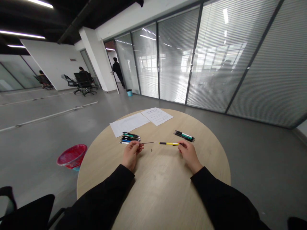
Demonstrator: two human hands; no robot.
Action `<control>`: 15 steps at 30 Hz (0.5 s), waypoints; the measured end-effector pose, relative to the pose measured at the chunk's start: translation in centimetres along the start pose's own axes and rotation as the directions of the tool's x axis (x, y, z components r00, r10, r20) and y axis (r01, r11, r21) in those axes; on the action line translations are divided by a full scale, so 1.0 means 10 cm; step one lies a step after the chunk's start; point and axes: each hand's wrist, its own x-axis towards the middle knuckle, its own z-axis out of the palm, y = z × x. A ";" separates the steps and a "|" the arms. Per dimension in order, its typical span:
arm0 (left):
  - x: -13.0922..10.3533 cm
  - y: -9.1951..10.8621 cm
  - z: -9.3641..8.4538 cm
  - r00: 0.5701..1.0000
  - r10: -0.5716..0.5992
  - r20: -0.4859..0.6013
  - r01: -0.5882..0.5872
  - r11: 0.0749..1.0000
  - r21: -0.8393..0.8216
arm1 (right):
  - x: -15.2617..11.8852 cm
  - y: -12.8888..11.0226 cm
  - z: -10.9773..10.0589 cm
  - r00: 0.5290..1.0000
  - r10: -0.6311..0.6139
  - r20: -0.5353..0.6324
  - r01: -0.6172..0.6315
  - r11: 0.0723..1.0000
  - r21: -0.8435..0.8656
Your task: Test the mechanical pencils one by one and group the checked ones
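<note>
Sideways, a yellow pen (169, 143) juts from pinching right fingers (183, 145) toward the thin rod (148, 142) gripped by left fingers (137, 147)

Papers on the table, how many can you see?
2: a left paper and a right paper, side by side near the table's far edge. More could hide underneath.
</note>
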 end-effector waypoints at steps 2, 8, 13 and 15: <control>-0.01 0.02 0.01 1.000 -0.009 -0.003 0.009 1.000 -0.003 | -0.01 0.01 0.02 1.000 -0.008 -0.005 0.008 0.999 -0.046; -0.05 0.01 0.05 1.000 -0.026 0.016 0.026 1.000 0.014 | -0.06 -0.08 0.12 0.996 -0.054 0.066 0.063 0.986 -0.152; -0.07 -0.03 0.07 0.998 -0.030 0.048 0.028 0.999 0.045 | -0.09 -0.21 0.16 0.973 -0.147 0.176 0.201 0.916 -0.348; -0.08 -0.04 0.08 0.997 -0.038 0.066 0.035 0.998 0.054 | -0.11 -0.25 0.16 0.947 -0.201 0.249 0.295 0.850 -0.436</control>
